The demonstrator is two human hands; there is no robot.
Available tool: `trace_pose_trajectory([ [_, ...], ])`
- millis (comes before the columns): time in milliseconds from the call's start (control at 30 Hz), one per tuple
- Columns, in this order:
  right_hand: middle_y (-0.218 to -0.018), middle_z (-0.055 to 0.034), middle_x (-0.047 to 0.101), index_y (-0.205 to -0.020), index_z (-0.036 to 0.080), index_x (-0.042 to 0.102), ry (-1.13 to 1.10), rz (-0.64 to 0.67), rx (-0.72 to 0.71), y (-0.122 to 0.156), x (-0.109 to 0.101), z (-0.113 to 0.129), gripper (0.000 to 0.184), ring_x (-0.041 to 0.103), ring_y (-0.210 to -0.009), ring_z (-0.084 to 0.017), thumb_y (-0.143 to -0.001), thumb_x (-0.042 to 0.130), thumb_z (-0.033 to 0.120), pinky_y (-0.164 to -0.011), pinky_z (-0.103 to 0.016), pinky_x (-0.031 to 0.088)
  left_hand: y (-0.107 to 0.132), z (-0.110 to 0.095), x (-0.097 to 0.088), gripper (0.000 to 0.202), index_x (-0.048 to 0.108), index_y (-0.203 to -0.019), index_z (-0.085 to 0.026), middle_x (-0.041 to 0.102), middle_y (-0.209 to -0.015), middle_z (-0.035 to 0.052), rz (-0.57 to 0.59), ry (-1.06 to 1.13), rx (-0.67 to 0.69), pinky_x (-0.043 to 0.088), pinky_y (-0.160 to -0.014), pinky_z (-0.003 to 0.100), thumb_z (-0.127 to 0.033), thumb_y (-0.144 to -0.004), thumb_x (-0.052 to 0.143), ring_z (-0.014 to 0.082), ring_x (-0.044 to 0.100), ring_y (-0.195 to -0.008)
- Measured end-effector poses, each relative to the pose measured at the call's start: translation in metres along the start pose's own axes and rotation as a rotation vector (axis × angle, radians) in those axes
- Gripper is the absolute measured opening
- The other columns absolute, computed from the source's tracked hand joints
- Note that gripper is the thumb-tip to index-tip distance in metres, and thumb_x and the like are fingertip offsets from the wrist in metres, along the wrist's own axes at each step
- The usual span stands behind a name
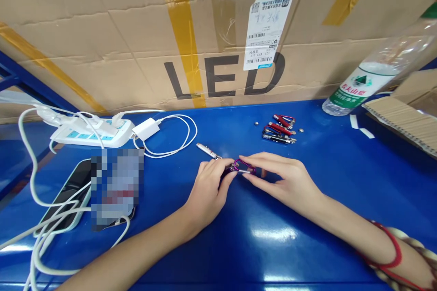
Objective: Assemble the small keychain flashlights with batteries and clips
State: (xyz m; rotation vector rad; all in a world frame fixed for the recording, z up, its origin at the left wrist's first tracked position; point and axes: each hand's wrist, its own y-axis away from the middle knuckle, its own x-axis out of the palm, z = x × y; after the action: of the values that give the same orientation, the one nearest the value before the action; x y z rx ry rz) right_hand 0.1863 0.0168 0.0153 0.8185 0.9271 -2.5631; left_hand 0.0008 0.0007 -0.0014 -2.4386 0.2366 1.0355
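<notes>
— Head view first: what did the person's hands have between them?

— One purple keychain light (243, 168), held low over the blue tabletop (273, 236). The left hand (208, 187) had its fingers curled in and pinched on the dark barrel end. The right hand (286, 181) had thumb and forefinger closed on the purple clip, with its other fingers stretched out loosely.

— So neither hand was open?

— No. Both were clamped on that one piece, fingertips nearly meeting and wrists well apart.

— And what lay about them?

— Just beyond the left hand's fingertips lay a silver keychain light (206, 150), untouched. Farther out past the right hand was a small heap of red keychain lights (280, 128), with button cells (256, 123) beside it. Well out on the left hand's side sat a white power strip (92, 132), a charger (146, 128) and its cables, and a phone (68, 193) lay nearer the left forearm. Far beyond the right hand a clear water bottle (368, 77) rested by a cardboard box (136, 54) marked LED. A red bracelet (392, 245) ringed the right wrist.
</notes>
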Motion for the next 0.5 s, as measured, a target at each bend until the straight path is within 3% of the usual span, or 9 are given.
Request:
trace_pose_trajectory([
  [233, -0.098, -0.0052, 0.067, -0.109, 0.019, 0.064, -0.042, 0.015, 0.024, 0.0005, -0.0032, -0.0023, 0.027, 0.063, -0.085, -0.014, -0.083, 0.058, 0.018, -0.074, -0.025, 0.054, -0.0013, 0.0014, 0.0000, 0.018, 0.048, -0.107, -0.020, 0.061, -0.099, 0.0041, 0.016, 0.101, -0.001, 0.043, -0.082, 0.029, -0.016, -0.092, 0.039, 0.0173, 0.056, -0.092],
  [500, -0.087, -0.0028, 0.067, -0.112, 0.022, 0.063, -0.130, 0.089, 0.183, -0.0025, -0.0042, 0.0051, 0.028, 0.059, -0.063, -0.010, -0.085, 0.054, 0.022, -0.057, -0.022, 0.052, -0.0029, 0.0003, -0.0020, 0.018, 0.048, -0.107, -0.021, 0.059, -0.096, 0.0040, 0.055, 0.122, 0.000, 0.045, -0.082, 0.030, -0.016, -0.092, 0.039, 0.0171, 0.054, -0.090],
])
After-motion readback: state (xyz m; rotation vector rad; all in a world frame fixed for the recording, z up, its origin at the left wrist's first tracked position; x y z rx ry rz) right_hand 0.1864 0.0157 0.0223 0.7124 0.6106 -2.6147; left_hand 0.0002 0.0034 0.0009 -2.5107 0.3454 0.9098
